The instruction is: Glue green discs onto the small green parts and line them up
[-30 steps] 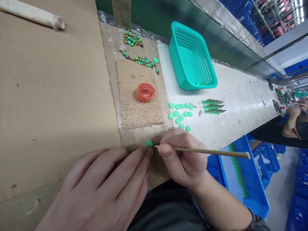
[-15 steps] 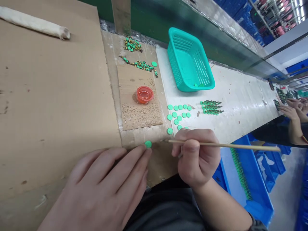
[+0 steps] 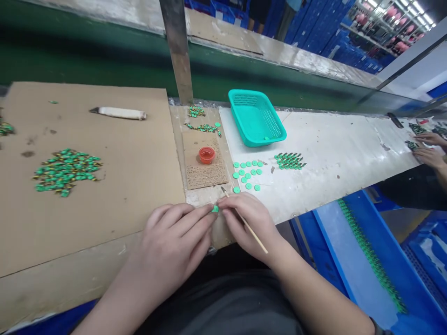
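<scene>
1. The green disc [image 3: 215, 209] lies at the fingertips of the left grip [image 3: 176, 235], left of the right grip [image 3: 250, 221]; the left appears to touch it.
2. Being round, it shows no long axis; the brush [image 3: 256, 238] slants from ahead of the right grip towards its wrist.
3. Right grip: clasping the brush. Left grip: fingers together; whether pinching, I cannot tell.
4. No writing is legible.

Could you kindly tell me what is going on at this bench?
A person is working on a small green disc: the left hand has its fingertips on it, and the right hand, its fingertips close by, holds a thin stick with a dark tip. A red cup stands on a speckled board beyond. More green discs lie this side of a turquoise basket.
</scene>
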### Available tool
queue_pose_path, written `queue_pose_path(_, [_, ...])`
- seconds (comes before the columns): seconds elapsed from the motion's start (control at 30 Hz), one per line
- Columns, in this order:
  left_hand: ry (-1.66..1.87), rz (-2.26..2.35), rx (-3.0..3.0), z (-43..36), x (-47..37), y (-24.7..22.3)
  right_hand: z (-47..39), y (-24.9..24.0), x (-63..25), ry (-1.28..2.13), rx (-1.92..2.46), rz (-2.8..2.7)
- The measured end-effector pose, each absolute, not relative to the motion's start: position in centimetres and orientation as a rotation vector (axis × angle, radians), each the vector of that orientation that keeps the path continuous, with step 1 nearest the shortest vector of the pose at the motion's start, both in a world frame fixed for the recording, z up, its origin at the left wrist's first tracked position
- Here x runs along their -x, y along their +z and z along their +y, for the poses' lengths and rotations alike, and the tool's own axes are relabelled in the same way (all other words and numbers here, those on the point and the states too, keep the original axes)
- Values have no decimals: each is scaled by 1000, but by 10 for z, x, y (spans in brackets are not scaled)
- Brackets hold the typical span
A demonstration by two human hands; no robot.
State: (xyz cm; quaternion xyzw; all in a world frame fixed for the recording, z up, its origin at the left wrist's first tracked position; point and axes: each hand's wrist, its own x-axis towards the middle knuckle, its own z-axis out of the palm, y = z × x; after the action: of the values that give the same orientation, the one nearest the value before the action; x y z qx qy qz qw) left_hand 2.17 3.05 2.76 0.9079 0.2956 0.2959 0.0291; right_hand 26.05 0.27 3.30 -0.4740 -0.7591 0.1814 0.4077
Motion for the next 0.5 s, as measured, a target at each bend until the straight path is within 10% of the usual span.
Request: queue_pose_path(0.5, [681, 1322, -2712, -2, -2, 37, -7, 7, -258, 386, 1237, -1935])
